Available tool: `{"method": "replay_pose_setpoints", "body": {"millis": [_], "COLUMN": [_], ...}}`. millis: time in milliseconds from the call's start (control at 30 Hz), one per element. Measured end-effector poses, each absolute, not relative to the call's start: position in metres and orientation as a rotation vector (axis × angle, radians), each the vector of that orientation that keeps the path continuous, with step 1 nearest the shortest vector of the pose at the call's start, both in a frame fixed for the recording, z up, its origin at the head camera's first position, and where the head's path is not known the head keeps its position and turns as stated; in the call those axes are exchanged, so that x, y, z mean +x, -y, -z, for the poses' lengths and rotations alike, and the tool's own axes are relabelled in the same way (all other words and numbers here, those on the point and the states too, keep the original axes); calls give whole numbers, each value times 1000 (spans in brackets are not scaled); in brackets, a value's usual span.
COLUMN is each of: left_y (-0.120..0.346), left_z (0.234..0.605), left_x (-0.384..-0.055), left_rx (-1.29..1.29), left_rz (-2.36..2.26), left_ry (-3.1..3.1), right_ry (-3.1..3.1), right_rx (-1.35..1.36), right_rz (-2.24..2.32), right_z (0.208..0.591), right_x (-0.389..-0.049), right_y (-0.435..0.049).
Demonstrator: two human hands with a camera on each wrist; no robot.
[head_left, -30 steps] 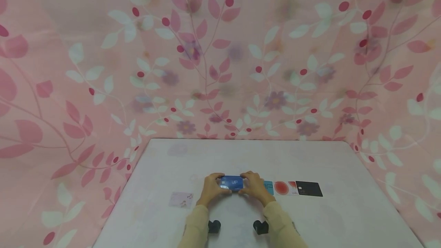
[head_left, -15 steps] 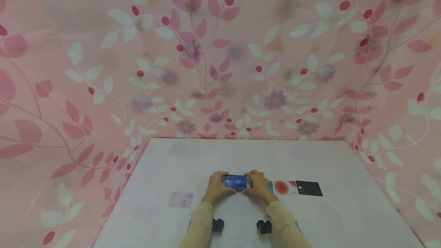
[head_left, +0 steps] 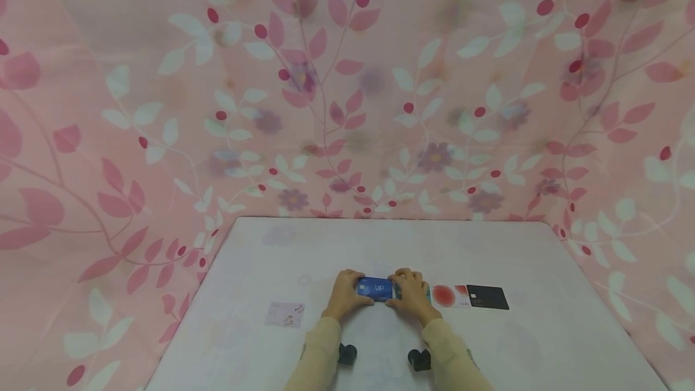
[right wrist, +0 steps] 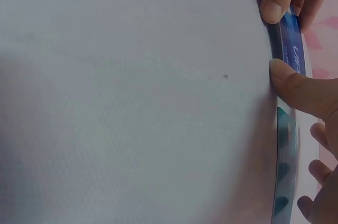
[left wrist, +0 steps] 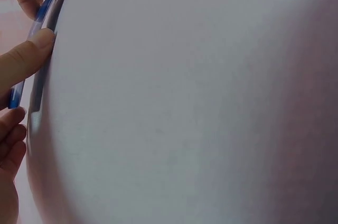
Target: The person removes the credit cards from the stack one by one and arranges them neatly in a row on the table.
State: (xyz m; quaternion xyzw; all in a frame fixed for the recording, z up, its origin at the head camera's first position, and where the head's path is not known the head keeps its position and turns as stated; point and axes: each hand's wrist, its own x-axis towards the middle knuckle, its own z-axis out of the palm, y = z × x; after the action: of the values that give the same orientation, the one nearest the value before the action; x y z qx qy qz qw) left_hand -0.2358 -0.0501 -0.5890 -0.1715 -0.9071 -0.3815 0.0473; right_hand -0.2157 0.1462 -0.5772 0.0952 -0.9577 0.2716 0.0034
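A blue card marked VIP (head_left: 374,288) is held flat by both hands, close over the white table, with a dark shadow beside it in the left wrist view. My left hand (head_left: 345,295) pinches its left end, the thumb (left wrist: 31,57) on the near edge. At the other end my right hand (head_left: 411,295) pinches it the same way, the thumb (right wrist: 290,78) at the near edge. A teal-patterned card (right wrist: 285,166) lies just right of the blue one, mostly hidden under my right hand in the head view.
To the right, a white card with a red circle (head_left: 444,295) and a black card (head_left: 487,297) continue the row. A pale pink card (head_left: 285,314) lies alone on the left of the white table (head_left: 336,246). Pink floral cloth (head_left: 347,107) hangs behind and at both sides.
Both hands have shifted right with the blue card, toward the teal card. My right hand now covers more of the teal card; the other cards stay put.
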Motion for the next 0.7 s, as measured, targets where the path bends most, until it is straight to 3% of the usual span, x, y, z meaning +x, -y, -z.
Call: {"method": "replay_pose_setpoints", "body": {"millis": [700], "left_y": [48], "left_z": [593], "left_x": [-239], "left_rx": [-516], "left_rz": [1073], "left_ry": [2856], "right_ry": [3113], "right_rx": [275], "right_rz": [-759], "right_z": [574], "right_x": [-217], "right_y": [-152]}}
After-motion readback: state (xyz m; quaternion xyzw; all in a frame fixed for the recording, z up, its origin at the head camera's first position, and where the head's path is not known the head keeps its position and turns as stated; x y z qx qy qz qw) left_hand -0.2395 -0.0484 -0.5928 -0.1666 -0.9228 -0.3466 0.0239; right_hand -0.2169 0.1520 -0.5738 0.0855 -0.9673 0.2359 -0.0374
